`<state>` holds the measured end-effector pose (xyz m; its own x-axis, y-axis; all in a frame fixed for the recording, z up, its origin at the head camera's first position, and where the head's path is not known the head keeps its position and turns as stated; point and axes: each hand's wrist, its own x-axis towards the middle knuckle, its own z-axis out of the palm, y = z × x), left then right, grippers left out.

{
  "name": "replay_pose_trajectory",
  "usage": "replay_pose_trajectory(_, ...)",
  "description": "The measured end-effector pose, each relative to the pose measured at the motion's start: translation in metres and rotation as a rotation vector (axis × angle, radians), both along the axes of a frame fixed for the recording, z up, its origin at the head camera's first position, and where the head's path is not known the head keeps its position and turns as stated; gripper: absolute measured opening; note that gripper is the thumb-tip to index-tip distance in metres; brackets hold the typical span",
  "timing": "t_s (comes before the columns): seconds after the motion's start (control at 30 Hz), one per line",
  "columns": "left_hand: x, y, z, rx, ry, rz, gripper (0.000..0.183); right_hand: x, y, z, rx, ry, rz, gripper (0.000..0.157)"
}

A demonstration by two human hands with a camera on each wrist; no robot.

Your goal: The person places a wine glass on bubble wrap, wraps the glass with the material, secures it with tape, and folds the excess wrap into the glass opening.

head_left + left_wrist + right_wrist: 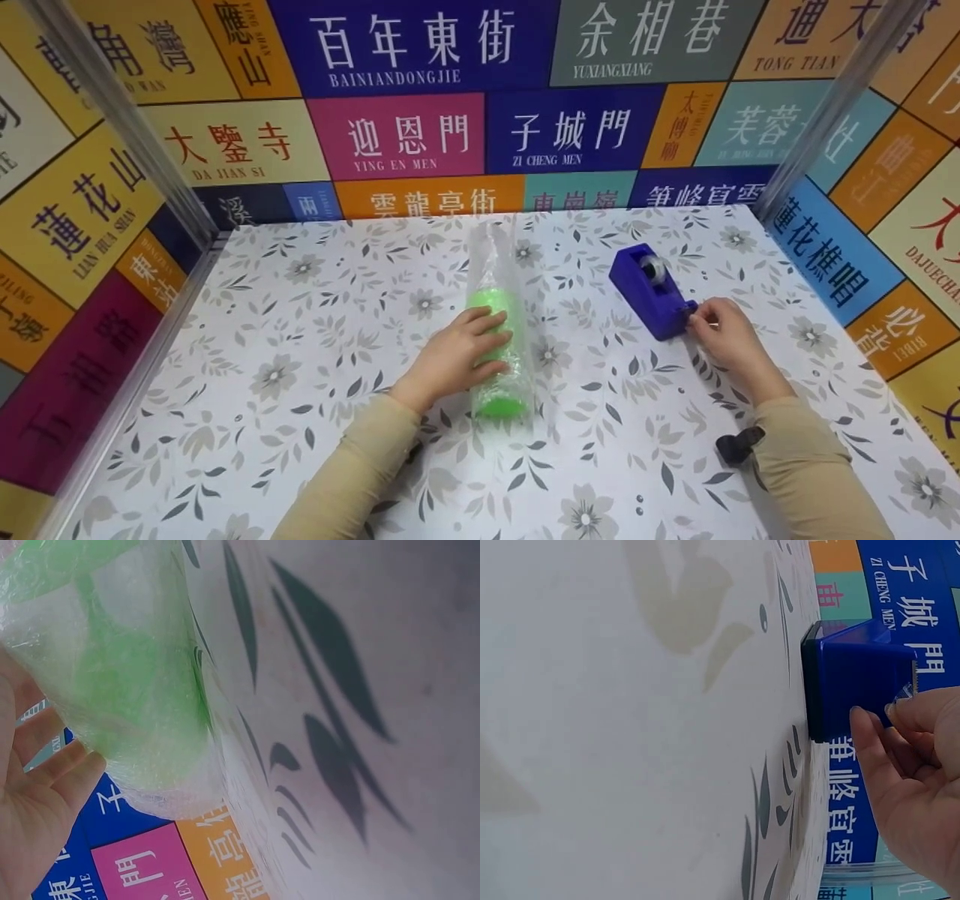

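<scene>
A green cylinder-like object (501,405), wrapped in clear bubble wrap (493,255), lies lengthwise on the table. My left hand (461,352) holds it from its left side, fingers curved over the wrapping. In the left wrist view, the fingertips (94,765) touch the bubble wrap over the green object (135,682). At the right stands a blue tape dispenser (652,300) with a roll of clear tape (654,268). My right hand (731,341) is at its cutter end. There the thumb and forefinger pinch the tape's end (904,693), beside the dispenser (859,682).
The table (337,442) has a white cover with grey leaves and flowers. Coloured panels with printed characters (420,135) rise behind it and along both sides. Transparent corner strips (127,112) stand at the back corners. A black device (739,446) sits at the right wrist.
</scene>
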<state>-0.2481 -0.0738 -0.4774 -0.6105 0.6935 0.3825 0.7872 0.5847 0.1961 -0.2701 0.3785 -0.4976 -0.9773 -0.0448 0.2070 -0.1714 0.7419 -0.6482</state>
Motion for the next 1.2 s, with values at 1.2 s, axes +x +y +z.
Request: replay_pose_trajectory(1.2, -0.001, 0.000, 0.001, 0.025, -0.005, -0.018, 0.046, 0.017, -0.026, 0.036, 0.010, -0.079, 0.037, 0.026)
